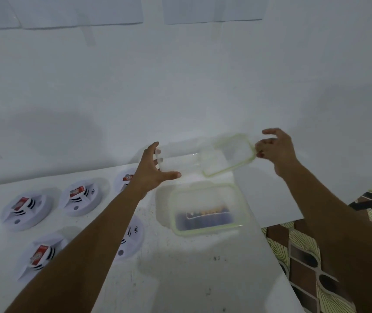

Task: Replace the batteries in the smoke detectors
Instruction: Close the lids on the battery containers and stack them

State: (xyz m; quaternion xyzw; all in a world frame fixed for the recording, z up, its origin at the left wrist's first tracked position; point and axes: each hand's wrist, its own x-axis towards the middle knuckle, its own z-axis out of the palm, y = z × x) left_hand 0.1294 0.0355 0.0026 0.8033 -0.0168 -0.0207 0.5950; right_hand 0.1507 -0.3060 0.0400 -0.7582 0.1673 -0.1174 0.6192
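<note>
- A clear rectangular plastic lid (228,155) with a pale green seal is held tilted in the air, between the two hands and above the back edge of the white surface (180,279).
- Left hand (152,170): it grasps the lid's left edge, with fingers showing through the clear plastic and the thumb spread out in front.
- Right hand (277,150): its curled fingers pinch the lid's right edge, index finger lifted clear; both forearms reach forward.
- Directly below the lid sits a clear rectangular plastic container (203,231) with a green rim — dark batteries (205,219) lie inside, blurred.
- Five white round plastic smoke detectors (25,211) lie on the surface left of the container, well apart from the right hand; the left forearm crosses over two of them.
- Four show a red-labelled battery (20,203) — set in the middle.
</note>
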